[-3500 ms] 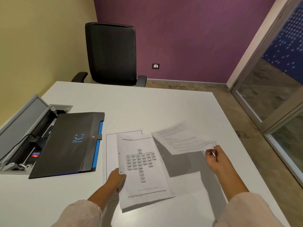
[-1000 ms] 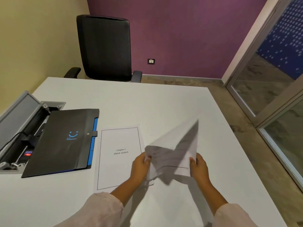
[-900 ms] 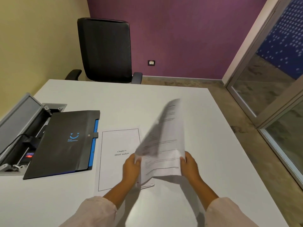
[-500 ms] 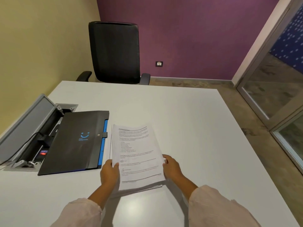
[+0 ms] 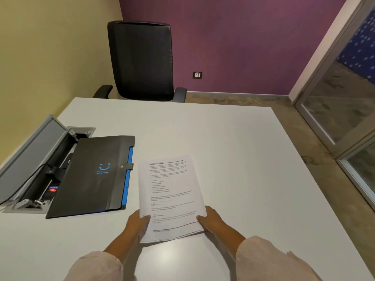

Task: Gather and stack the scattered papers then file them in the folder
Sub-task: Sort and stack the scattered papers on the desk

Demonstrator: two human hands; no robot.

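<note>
Two hands clamp the papers [image 5: 171, 196] by the near corners in the head view: left grip [image 5: 136, 224] and right grip [image 5: 211, 220], each pinching an edge. Stack lies on the counter [image 5: 233, 151], just beside the shut folder [image 5: 91, 175]. Light, limp, slippery sheets; best held at opposite edges.

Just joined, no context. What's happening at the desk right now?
A person is holding a stack of papers on the white table, the left hand and the right hand gripping its near corners. The pages look squared up into one pile. The black folder lies shut just left of the stack, partly over an open cable tray, so filing has not begun. An office chair stands at the far side.
</note>
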